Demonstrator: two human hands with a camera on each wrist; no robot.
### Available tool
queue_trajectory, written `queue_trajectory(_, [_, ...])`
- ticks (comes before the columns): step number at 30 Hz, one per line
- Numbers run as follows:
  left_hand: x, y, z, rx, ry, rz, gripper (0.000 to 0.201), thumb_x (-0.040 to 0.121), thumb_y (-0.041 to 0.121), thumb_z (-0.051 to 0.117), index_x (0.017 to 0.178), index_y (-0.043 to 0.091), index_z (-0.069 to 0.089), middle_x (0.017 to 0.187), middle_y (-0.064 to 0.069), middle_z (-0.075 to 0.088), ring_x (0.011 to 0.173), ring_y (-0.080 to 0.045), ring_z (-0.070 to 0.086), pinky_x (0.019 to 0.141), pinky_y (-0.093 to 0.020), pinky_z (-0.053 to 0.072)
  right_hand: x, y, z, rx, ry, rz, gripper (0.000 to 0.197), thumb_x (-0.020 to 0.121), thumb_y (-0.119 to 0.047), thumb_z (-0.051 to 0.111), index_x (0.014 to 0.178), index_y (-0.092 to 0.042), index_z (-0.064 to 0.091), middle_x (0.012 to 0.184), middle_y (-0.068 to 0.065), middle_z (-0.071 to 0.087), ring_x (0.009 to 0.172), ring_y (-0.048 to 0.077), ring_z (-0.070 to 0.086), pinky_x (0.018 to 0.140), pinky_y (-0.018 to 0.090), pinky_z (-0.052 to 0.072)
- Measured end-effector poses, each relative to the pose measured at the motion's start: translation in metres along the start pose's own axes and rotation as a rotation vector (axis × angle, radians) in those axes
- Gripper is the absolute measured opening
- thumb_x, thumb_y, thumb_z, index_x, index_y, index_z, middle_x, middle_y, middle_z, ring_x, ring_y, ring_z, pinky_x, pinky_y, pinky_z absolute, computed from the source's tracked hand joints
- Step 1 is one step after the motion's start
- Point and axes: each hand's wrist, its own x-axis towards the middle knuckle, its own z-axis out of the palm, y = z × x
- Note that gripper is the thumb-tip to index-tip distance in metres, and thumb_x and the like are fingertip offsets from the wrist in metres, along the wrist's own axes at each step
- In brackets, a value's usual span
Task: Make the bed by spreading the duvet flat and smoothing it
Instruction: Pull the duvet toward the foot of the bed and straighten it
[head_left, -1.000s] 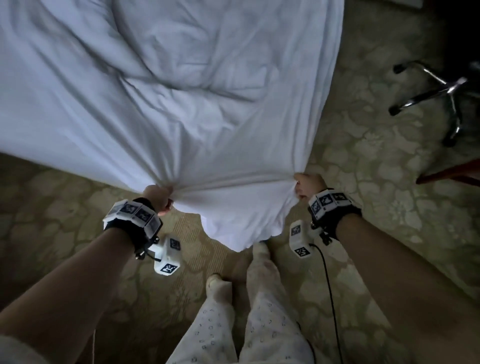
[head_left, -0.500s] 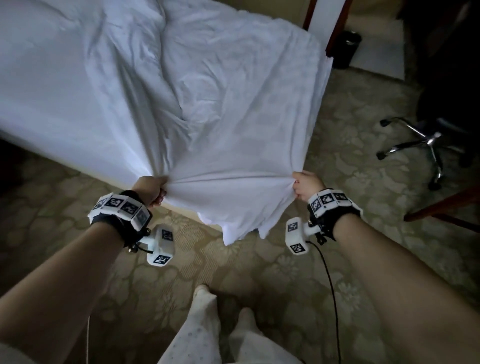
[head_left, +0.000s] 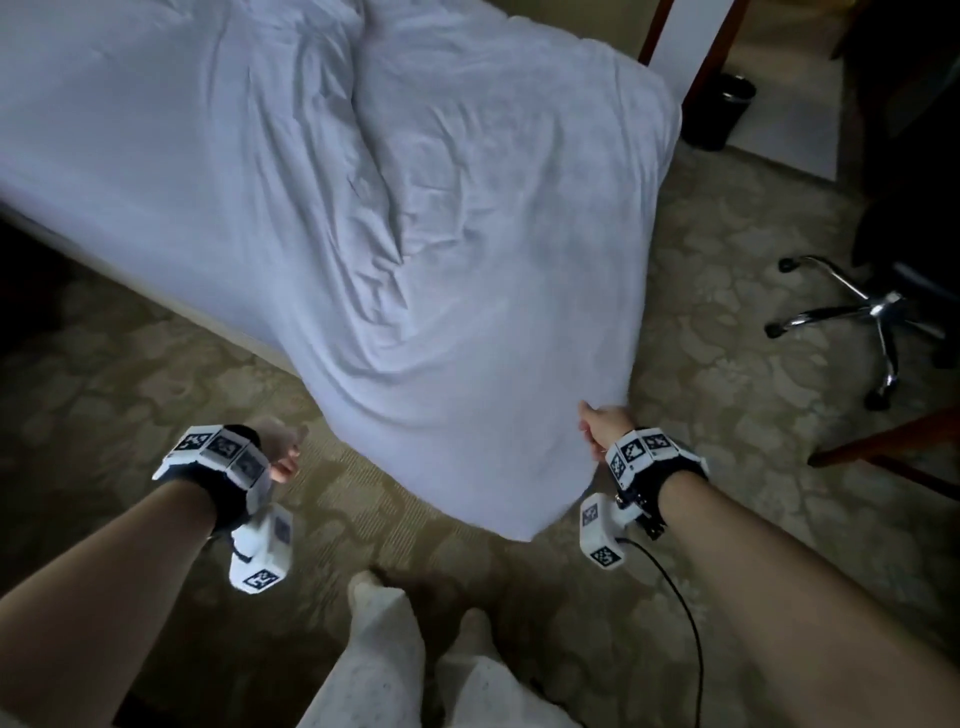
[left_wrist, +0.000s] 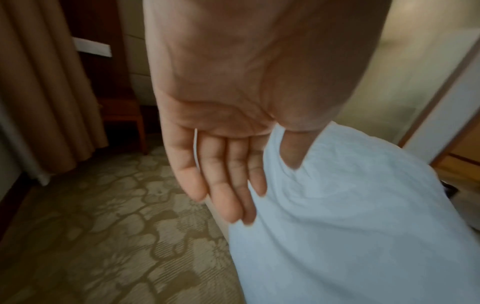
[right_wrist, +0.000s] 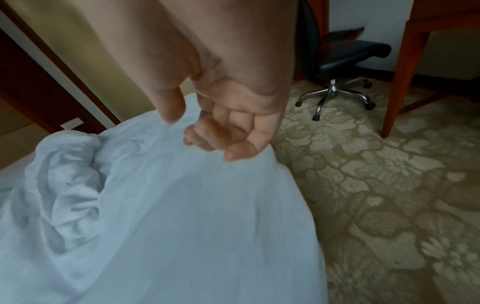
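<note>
A white duvet (head_left: 467, 249) lies rumpled over the bed, with a long crease down its middle and its near corner (head_left: 519, 519) hanging toward the carpet. My left hand (head_left: 283, 449) hangs beside the duvet's left edge with straight fingers (left_wrist: 221, 185) and holds nothing. My right hand (head_left: 602, 426) is against the duvet's right edge (right_wrist: 259, 164). Its fingers (right_wrist: 207, 133) curl loosely, the thumb stands apart, and no cloth shows between them.
Patterned carpet (head_left: 727, 415) surrounds the bed's corner. An office chair with a chrome star base (head_left: 872, 312) stands to the right beside a wooden desk leg (right_wrist: 400, 82). A black bin (head_left: 719, 111) sits beyond the bed. My feet (head_left: 374, 597) stand just below the hanging corner.
Both hands pulled the duvet's near edge toward me while I stepped back. Now the left hand has let go and opened. The right hand has loosened, and the corner has dropped.
</note>
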Motion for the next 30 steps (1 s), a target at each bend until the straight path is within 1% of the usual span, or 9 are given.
queue_trajectory(2, [0.012, 0.001, -0.015, -0.066, 0.053, -0.009, 0.040, 0.102, 0.021, 0.031, 0.082, -0.008, 0.048, 0.085, -0.029, 0.057, 0.061, -0.028, 0.047, 0.028, -0.017, 0.042, 0.000, -0.009, 0.004, -0.002, -0.011, -0.014, 0.043, 0.094, -0.027, 0.047, 0.055, -0.010, 0.048, 0.052, 0.005, 0.045, 0.035, 0.016, 0.040, 0.041, 0.021, 0.033])
queue_trajectory(4, [0.019, 0.005, -0.026, -0.122, 0.051, -0.007, 0.042, 0.102, 0.018, 0.031, 0.109, -0.018, 0.050, 0.119, -0.039, 0.054, 0.087, -0.038, 0.057, 0.076, -0.036, 0.056, 0.000, -0.023, 0.009, 0.005, -0.021, -0.034, 0.041, 0.095, -0.024, 0.046, 0.057, -0.009, 0.048, 0.052, 0.005, 0.044, 0.027, 0.011, 0.041, 0.034, 0.016, 0.032])
queue_trajectory(6, [0.022, 0.010, -0.041, -0.160, 0.015, 0.007, 0.053, 0.102, 0.025, 0.029, 0.124, -0.021, 0.040, 0.129, -0.039, 0.047, 0.116, -0.045, 0.051, 0.099, -0.049, 0.041, 0.000, -0.044, 0.020, -0.001, -0.025, -0.050, 0.040, 0.097, -0.021, 0.044, 0.059, -0.008, 0.047, 0.053, 0.006, 0.043, 0.027, 0.011, 0.040, 0.032, 0.015, 0.030])
queue_trajectory(11, [0.036, 0.023, -0.094, -0.255, -0.038, 0.053, 0.059, 0.102, 0.034, 0.023, 0.127, -0.016, 0.041, 0.132, -0.035, 0.046, 0.122, -0.044, 0.048, 0.095, -0.045, 0.041, -0.001, -0.110, 0.062, -0.037, -0.037, -0.088, 0.037, 0.096, -0.018, 0.046, 0.059, -0.009, 0.047, 0.055, 0.008, 0.042, 0.030, 0.012, 0.041, 0.033, 0.013, 0.032])
queue_trajectory(12, [0.041, 0.024, -0.108, -0.273, -0.035, 0.067, 0.058, 0.101, 0.036, 0.022, 0.122, -0.012, 0.047, 0.131, -0.032, 0.049, 0.116, -0.042, 0.053, 0.095, -0.043, 0.041, -0.002, -0.126, 0.072, -0.036, -0.048, -0.091, 0.036, 0.095, -0.018, 0.047, 0.060, -0.009, 0.048, 0.056, 0.008, 0.044, 0.033, 0.013, 0.041, 0.037, 0.015, 0.033])
queue_trajectory(15, [0.057, 0.030, -0.148, -0.343, 0.044, 0.130, 0.049, 0.101, 0.039, 0.026, 0.085, 0.002, 0.054, 0.109, -0.024, 0.061, 0.072, -0.025, 0.059, 0.066, -0.029, 0.039, -0.007, -0.173, 0.099, -0.008, -0.088, -0.105, 0.031, 0.093, -0.016, 0.049, 0.063, -0.008, 0.051, 0.057, 0.008, 0.046, 0.038, 0.015, 0.039, 0.044, 0.018, 0.032])
queue_trajectory(20, [0.081, 0.033, -0.206, -0.371, 0.150, 0.189, 0.046, 0.100, 0.041, 0.027, 0.078, 0.007, 0.050, 0.068, -0.007, 0.061, 0.036, -0.014, 0.059, 0.056, -0.024, 0.033, -0.018, -0.245, 0.152, -0.002, -0.175, -0.187, 0.029, 0.094, -0.018, 0.049, 0.067, -0.008, 0.053, 0.059, 0.008, 0.049, 0.048, 0.019, 0.042, 0.052, 0.025, 0.037])
queue_trajectory(25, [0.109, 0.042, -0.252, -0.372, 0.176, 0.216, 0.046, 0.099, 0.042, 0.030, 0.076, 0.009, 0.052, 0.070, -0.006, 0.062, 0.060, -0.020, 0.058, 0.058, -0.025, 0.037, -0.009, -0.308, 0.191, 0.019, -0.201, -0.230, 0.026, 0.093, -0.014, 0.048, 0.068, -0.006, 0.053, 0.059, 0.009, 0.047, 0.048, 0.019, 0.040, 0.051, 0.026, 0.035])
queue_trajectory(30, [0.152, 0.061, -0.303, -0.395, 0.184, 0.201, 0.045, 0.099, 0.042, 0.030, 0.076, 0.010, 0.053, 0.074, -0.007, 0.063, 0.064, -0.018, 0.060, 0.060, -0.026, 0.041, 0.023, -0.371, 0.237, -0.008, -0.240, -0.220, 0.026, 0.091, -0.013, 0.050, 0.066, -0.008, 0.053, 0.058, 0.008, 0.048, 0.046, 0.017, 0.039, 0.050, 0.023, 0.034])
